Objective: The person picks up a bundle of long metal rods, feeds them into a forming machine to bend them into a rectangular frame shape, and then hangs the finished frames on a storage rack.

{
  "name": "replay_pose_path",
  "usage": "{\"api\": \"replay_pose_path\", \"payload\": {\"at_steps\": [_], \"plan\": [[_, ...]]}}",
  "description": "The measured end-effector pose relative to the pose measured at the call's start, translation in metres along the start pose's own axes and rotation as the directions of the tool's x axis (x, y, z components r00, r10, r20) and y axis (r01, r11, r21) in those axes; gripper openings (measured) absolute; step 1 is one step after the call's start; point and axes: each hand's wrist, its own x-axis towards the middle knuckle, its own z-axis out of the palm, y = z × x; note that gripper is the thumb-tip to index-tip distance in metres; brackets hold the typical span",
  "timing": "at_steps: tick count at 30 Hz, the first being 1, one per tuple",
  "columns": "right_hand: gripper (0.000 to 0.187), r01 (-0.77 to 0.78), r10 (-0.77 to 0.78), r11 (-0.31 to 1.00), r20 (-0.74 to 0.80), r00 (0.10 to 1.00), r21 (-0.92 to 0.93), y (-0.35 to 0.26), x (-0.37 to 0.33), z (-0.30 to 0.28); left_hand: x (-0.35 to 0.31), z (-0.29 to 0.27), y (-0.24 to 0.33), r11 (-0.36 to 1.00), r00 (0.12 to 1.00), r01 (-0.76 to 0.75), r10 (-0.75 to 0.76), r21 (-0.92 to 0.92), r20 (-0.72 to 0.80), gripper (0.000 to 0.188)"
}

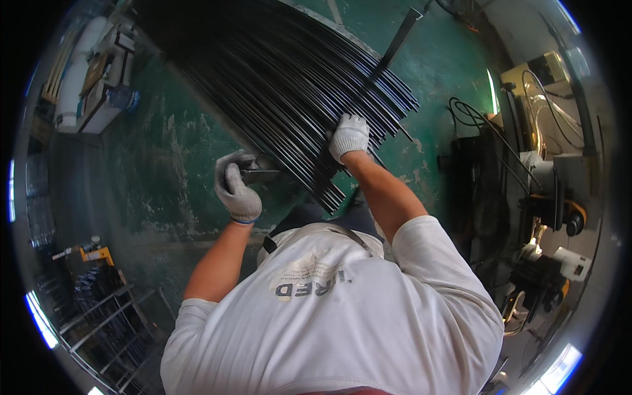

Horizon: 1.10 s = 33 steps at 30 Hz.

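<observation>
Long, thin black rods (276, 99) lie side by side in a broad bundle, running from the far left toward me. My right hand (349, 136), in a white knit glove, is closed over rods near their right-hand ends; its fingertips are hidden beneath it. Left of the bundle's near edge, my left hand (236, 187) wears a greyish, soiled glove with its fingers curled in. A flat dark strip (262, 176) reaches from between its thumb and fingers toward the rods. Whether that strip is loose or part of a support cannot be made out.
A dark upright bar (399, 38) rises beside the rods' far right side. Machinery with cables (543, 178) stands along the right. A shelf with white rolls (78, 79) is at the far left, and a metal rack (108, 329) at the near left. The green floor (164, 164) is worn.
</observation>
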Motion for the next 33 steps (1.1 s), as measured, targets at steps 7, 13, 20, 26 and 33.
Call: {"api": "replay_pose_path", "payload": {"at_steps": [7,13,20,26,33], "plan": [[0.048,0.121,-0.144,0.978,0.129,0.981,0.167,0.028,0.023,0.010,-0.003,0.020,0.000,0.999,0.977,0.027,-0.036,-0.042,-0.211,0.026],[0.049,0.183,-0.218,0.975,0.426,0.878,0.122,0.051,0.069,-0.045,-0.010,0.019,0.009,0.993,0.945,0.096,-0.071,0.063,-0.319,0.022],[0.069,0.245,-0.295,0.956,0.531,0.794,0.164,0.060,0.088,-0.080,-0.058,0.041,0.026,0.905,0.823,0.136,0.124,0.404,-0.554,0.019],[0.069,0.030,-0.377,0.833,0.528,0.761,0.552,0.082,0.092,-0.089,-0.148,0.076,0.000,0.915,0.888,0.261,-0.104,0.307,-0.448,0.014],[0.031,-0.584,-0.569,0.245,0.603,0.560,0.774,0.110,0.084,-0.094,-0.173,0.120,-0.040,0.849,0.852,0.519,-0.506,0.096,-0.132,0.012]]}}
